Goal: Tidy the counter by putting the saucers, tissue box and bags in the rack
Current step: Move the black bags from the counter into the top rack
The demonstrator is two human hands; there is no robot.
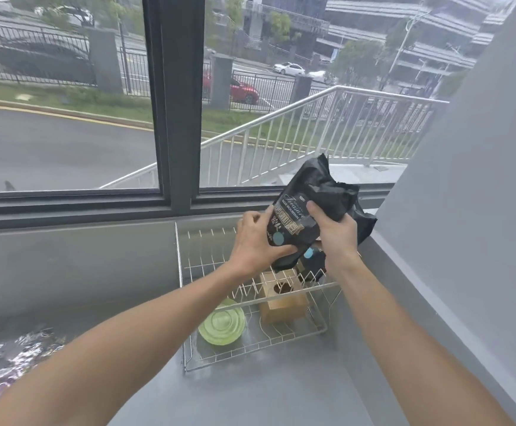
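Observation:
A black coffee bag [315,195] with white lettering is held above the back of the white wire rack [186,305]. My left hand [256,241] grips its lower left edge and my right hand [333,229] grips its middle. A second black bag [312,259] with a blue dot stands in the rack under it, partly hidden. In the rack's front half, a wooden tissue box [282,299] stands on the right and green saucers [221,325] lean on the left.
The rack sits on a grey counter [250,395] in a corner, with a window sill behind and a grey wall [465,210] on the right. A shiny crumpled plastic wrapper [7,361] lies at the counter's left edge.

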